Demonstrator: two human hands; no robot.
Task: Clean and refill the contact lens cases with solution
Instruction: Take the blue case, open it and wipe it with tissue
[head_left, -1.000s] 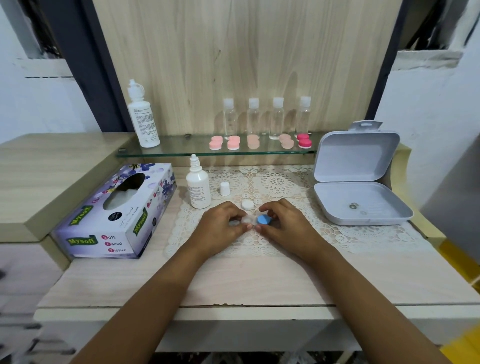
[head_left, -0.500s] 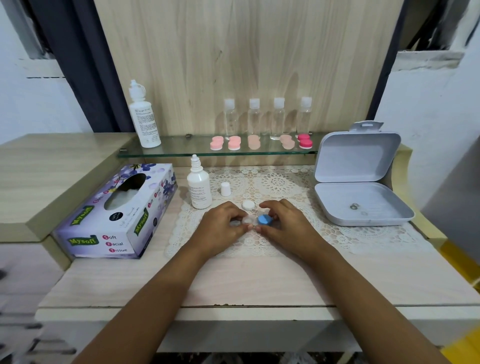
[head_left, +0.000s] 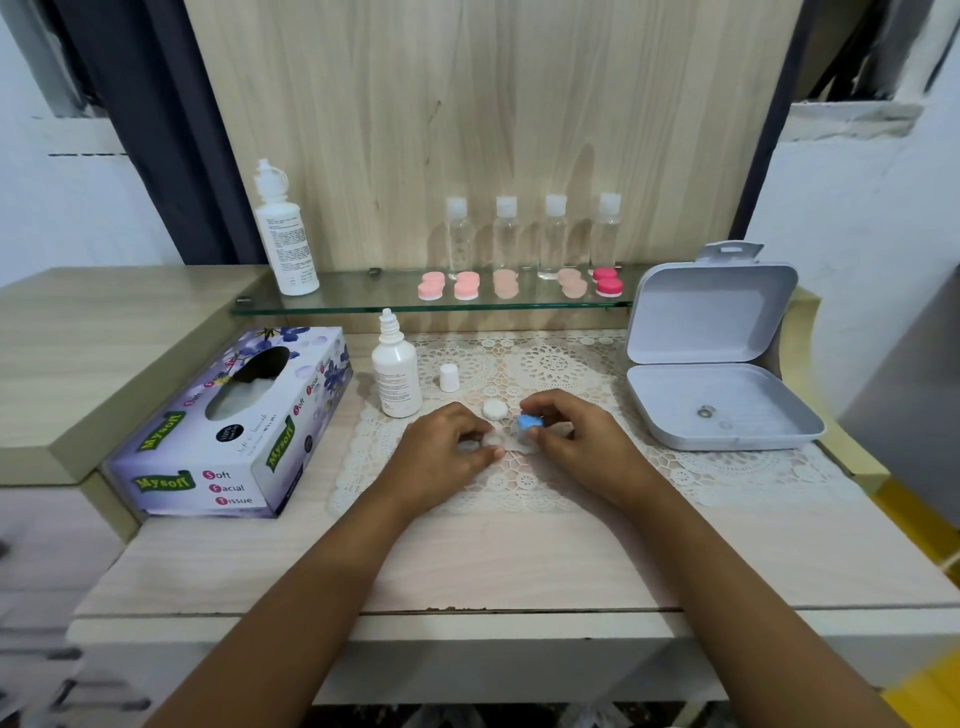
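While hands (head_left: 441, 460) (head_left: 589, 447) grip case (head_left: 496, 441), Mysoft tissue box (head_left: 228, 431)

— What's behind the counter (head_left: 467, 561) right now?
— Straight ahead I've got a pale wood panel (head_left: 493, 130), with a dark curtain (head_left: 156, 130) hanging at its left edge. There's a white wall on my left (head_left: 67, 218) and another on my right (head_left: 857, 208).
— And the furniture?
— The counter's light wood, and a glass shelf (head_left: 337, 306) runs along its back. A raised ledge (head_left: 104, 322) steps up on my left, with blurred drawer fronts (head_left: 41, 545) below. Yellow floor (head_left: 924, 530) shows at the right. The light is soft and even.
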